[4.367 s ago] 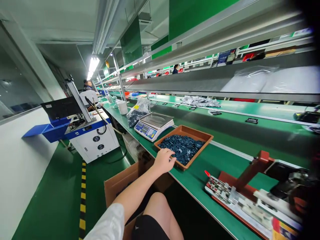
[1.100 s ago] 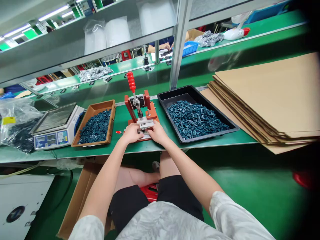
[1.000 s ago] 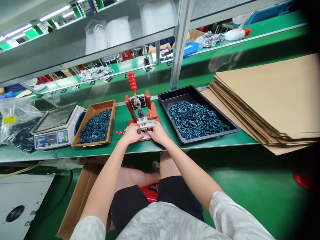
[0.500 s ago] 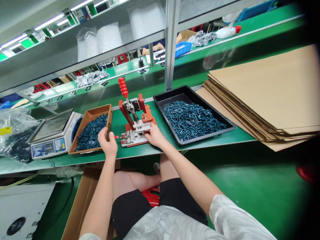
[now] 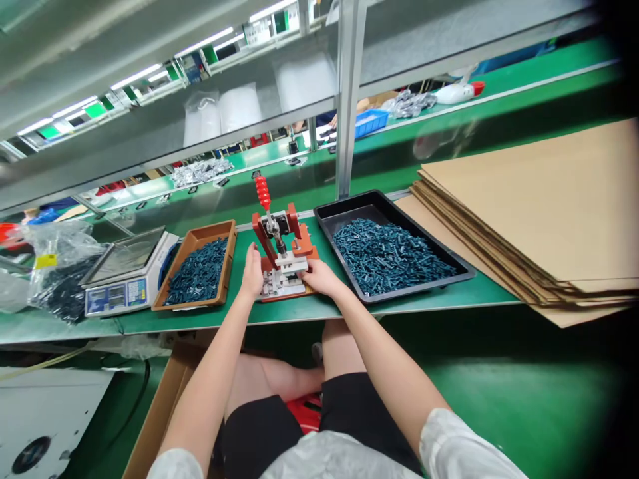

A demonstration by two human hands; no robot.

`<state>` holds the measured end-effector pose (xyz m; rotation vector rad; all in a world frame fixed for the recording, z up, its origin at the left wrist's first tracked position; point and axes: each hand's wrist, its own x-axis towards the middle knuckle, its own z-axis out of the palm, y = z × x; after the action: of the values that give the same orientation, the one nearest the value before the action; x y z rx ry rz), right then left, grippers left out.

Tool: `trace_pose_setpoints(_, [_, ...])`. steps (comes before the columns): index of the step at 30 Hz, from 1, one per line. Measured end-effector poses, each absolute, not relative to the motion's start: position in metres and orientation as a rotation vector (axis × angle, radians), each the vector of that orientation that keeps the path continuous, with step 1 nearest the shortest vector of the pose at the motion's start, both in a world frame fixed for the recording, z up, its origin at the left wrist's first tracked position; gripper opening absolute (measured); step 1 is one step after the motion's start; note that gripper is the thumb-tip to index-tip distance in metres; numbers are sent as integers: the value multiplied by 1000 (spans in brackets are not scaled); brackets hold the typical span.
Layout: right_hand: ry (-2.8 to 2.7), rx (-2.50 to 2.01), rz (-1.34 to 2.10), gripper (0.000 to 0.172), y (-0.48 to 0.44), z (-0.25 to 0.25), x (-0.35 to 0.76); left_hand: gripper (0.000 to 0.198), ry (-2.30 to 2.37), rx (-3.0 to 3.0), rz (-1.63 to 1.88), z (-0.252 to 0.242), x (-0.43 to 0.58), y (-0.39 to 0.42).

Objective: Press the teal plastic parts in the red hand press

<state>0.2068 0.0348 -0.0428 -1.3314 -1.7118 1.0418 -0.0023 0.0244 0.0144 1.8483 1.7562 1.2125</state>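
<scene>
In front of me a hand press [image 5: 283,256] stands on the green bench, its red ribbed handle [image 5: 262,193] raised. Along the left side of its metal fixture [image 5: 279,283] is my left hand [image 5: 253,273], fingers stretched upward and close together; I see nothing held in it. My right hand [image 5: 321,277] reaches in from the other side, fingers bent at the fixture's right edge under the light metal block [image 5: 292,263]. Its fingertips are partly hidden, and what they grip is too small to name.
Left of the press, a brown tray [image 5: 230,263] holds dark blue-green small parts, beside a digital scale [image 5: 120,293] and a plastic bag [image 5: 60,259]. To the right are a black tray [image 5: 379,201] of similar parts and stacked cardboard sheets [image 5: 529,206]. A metal post [image 5: 346,120] rises behind.
My left hand has moved right, from beside a small red lever to against the fixture, and the lever is now hidden. My right hand stays at the fixture. The camera view has shifted.
</scene>
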Motion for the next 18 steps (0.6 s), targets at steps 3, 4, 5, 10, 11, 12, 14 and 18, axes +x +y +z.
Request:
trace_pose_setpoints(3, [-1706, -1298, 1072, 18, 37, -45, 206, 52, 1584, 1752, 1616, 56, 13, 42])
trace_pose_setpoints(4, [-1699, -1290, 1077, 18, 37, -47, 206, 52, 1465, 1776, 1700, 73, 22, 48])
trace_pose_setpoints(5, [-1688, -1282, 1084, 18, 38, -48, 205, 53, 1343, 1815, 1744, 91, 33, 53])
trace_pose_setpoints(10, [-1670, -1244, 1088, 20, 37, -47, 204, 55, 1073, 2022, 1741, 143, 77, 40])
trace_pose_setpoints(11, [-1686, -1252, 1072, 22, 36, -45, 204, 51, 1085, 2058, 1757, 142, 81, 28])
trace_pose_setpoints(12, [-1706, -1264, 1050, 24, 35, -43, 204, 47, 1102, 2100, 1778, 137, 84, 15])
trace_pose_setpoints(14, [-1747, -1290, 999, 27, 34, -40, 204, 39, 1110, 2206, 1825, 123, 83, -9])
trace_pose_setpoints(18, [-1762, -1300, 987, 34, 33, -39, 204, 25, 1006, 2447, 1841, 106, 69, -23])
